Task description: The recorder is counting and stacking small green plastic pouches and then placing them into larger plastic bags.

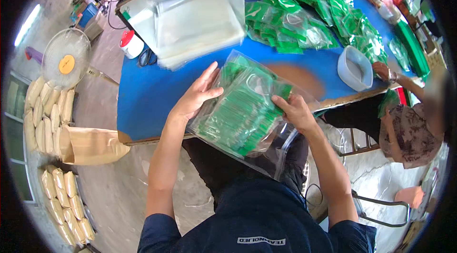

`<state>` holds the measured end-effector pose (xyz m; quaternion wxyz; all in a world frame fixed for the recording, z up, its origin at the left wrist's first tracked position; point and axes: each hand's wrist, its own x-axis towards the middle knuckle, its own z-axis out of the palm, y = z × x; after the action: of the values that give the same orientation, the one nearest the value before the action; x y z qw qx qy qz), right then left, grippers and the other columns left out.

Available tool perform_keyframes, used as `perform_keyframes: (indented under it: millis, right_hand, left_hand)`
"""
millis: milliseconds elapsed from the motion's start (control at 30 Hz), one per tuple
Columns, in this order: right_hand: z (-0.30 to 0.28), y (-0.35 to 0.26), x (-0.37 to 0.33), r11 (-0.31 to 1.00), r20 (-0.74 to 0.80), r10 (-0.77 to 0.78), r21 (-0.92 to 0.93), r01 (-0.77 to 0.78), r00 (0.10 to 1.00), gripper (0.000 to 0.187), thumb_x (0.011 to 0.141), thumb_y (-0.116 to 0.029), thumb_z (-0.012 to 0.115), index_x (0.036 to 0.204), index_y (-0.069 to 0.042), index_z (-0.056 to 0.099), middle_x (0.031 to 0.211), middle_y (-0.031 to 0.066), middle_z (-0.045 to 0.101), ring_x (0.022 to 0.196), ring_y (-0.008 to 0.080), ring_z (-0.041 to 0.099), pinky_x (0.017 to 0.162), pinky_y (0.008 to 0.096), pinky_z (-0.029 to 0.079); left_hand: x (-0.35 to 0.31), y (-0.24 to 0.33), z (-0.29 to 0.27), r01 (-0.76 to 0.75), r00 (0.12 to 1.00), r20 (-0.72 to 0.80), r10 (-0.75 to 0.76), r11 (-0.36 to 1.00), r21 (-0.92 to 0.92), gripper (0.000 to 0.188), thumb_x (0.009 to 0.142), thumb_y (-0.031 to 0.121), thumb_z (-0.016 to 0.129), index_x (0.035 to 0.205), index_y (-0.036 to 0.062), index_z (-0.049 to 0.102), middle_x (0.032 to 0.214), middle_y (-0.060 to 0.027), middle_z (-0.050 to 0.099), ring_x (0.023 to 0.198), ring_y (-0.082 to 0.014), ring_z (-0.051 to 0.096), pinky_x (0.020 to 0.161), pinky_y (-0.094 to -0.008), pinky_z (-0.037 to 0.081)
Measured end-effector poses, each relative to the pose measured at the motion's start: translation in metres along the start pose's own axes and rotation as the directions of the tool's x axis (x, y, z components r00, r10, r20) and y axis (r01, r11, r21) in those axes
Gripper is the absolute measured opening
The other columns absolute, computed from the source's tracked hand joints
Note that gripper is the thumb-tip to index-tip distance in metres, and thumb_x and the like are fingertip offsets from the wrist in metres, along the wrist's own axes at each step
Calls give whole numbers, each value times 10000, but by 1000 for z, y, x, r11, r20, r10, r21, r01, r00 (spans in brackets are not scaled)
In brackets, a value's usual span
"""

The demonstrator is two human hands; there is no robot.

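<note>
A large clear plastic bag [238,115], packed with a row of small green-and-clear packets, is tilted in front of me over the table's front edge. At its upper left side my left hand [197,93] grips it, thumb toward me and fingers partly behind the plastic. My right hand [297,112] pinches the bag's right side, the thumb pressed on the plastic and most fingers hidden. Loose, wrinkled plastic hangs from the bag's lower right. Beyond it, a heap of similar green packets [290,19] lies on the blue table [147,96].
Clear bags [200,24] fill a grey-white tray at the back left, beside a red-lidded white tub [131,44]. A white plastic bowl [354,68] stands near a co-worker's hand [382,70] at right. A paper sack [93,144] and a fan [66,60] are left of the table.
</note>
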<state>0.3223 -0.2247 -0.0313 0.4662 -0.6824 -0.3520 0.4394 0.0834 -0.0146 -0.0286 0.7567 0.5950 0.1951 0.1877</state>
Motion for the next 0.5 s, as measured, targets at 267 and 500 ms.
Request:
perform_keyframes:
  millis: [267,500]
  right_hand:
    - [19,-1,31,887,-204,-462,-114,448,863,303,967,-267,700,923,30,661,740,-22,559,684,75,463,575,302,383]
    - [-8,8,51,919,132,-352,-142,369,927,255,952,-235,722,905,4,646,730,-49,511,683,66,465,584,304,407]
  left_hand:
    - [-1,10,1,74,997,19,-73,997,-33,835,982,128,625,1609,26,83,1678,-145,137,1540,-227,148,1229,-357,150]
    - [16,0,-7,98,986,-143,-89,994,58,685,1003,125,577,1593,52,236,1623,-144,312,1487,-228,298,1209,-348,224]
